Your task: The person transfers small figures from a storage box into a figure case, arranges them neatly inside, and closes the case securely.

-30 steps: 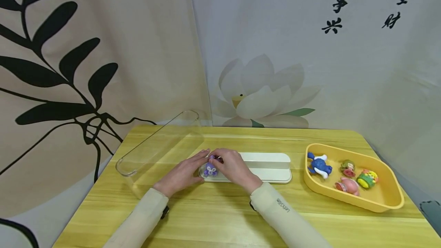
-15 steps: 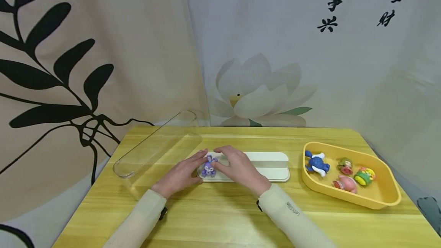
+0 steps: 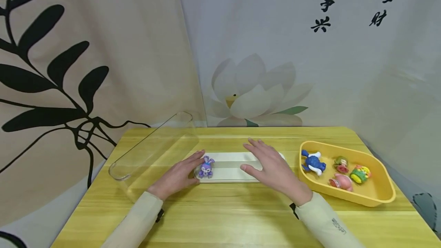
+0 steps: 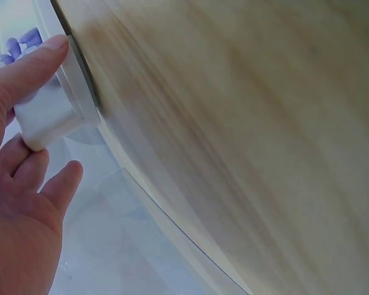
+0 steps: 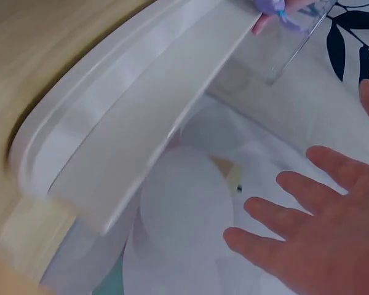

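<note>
A purple rabbit figurine [image 3: 206, 168] stands upright on the left end of a long white stepped display base [image 3: 234, 167] lying on the table. My left hand [image 3: 177, 175] holds that end, its thumb along the near side and its fingers round the back corner, as the left wrist view shows with the base's end [image 4: 49, 117] between them. Above the base's right half, my right hand [image 3: 272, 167] is spread with nothing in it. The right wrist view has its separated fingers [image 5: 277, 215] apart from the base.
A clear plastic cover [image 3: 155, 148] rests at the back left, close to my left hand. To the right sits a yellow tray [image 3: 375, 190] holding several figurines, including a blue one [image 3: 313, 163] and a pink one [image 3: 342, 183]. Behind the wooden table [image 3: 220, 213] hangs a printed curtain.
My right hand has let go of the rabbit figurine and moved right, opening its fingers. The figurine stays standing on the base. My left hand keeps its place at the base's end.
</note>
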`<action>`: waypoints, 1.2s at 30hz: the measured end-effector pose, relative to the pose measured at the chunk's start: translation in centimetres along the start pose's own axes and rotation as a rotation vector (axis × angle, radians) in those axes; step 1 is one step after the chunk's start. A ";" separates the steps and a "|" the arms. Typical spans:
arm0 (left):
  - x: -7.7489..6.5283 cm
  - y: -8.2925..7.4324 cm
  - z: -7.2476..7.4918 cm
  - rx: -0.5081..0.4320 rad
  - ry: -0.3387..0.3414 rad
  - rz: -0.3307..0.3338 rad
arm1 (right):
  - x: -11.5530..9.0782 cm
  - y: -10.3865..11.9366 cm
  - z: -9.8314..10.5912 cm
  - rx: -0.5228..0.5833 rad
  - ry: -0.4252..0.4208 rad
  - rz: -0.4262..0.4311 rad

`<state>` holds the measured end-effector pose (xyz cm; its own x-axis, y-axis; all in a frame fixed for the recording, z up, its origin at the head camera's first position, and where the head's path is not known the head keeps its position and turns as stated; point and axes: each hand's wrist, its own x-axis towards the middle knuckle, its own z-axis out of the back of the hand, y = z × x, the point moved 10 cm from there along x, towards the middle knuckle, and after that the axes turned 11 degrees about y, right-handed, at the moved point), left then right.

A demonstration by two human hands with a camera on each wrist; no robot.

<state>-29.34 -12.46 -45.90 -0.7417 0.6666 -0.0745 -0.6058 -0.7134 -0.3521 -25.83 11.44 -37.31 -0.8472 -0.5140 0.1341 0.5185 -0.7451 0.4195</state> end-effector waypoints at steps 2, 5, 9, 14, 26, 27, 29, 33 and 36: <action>0.0 0.0 0.0 0.001 -0.001 -0.002 | -1.1 -1.0 0.6 -0.019 0.004 -0.024; 0.0 0.1 0.0 -0.002 0.000 0.001 | -2.6 -2.4 1.5 -0.048 0.014 -0.065; 0.0 0.1 -0.1 -0.007 0.004 0.006 | -4.6 -4.2 2.8 -0.088 0.010 -0.113; -0.1 0.1 0.0 -0.005 0.008 0.016 | -6.8 -6.3 4.3 -0.128 -0.014 -0.162; 0.0 0.0 0.1 0.007 0.003 0.016 | -9.8 -12.4 5.2 -0.200 0.025 -0.292; -0.1 0.0 0.1 0.008 0.003 0.016 | -10.0 -12.8 5.3 -0.207 0.028 -0.299; 0.0 0.0 0.0 0.009 0.004 0.016 | -10.1 -13.4 5.3 -0.214 0.044 -0.310; 0.0 0.1 0.0 0.009 0.005 0.020 | -10.2 -14.3 4.9 -0.216 0.075 -0.320; 0.0 0.1 0.1 0.006 0.004 0.021 | -10.2 -15.1 4.5 -0.208 0.107 -0.331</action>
<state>-29.36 -12.53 -45.86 -0.7532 0.6523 -0.0851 -0.5919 -0.7285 -0.3450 -25.56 29.78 -40.97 -0.9612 -0.2648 -0.0769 0.2411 -0.9424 0.2317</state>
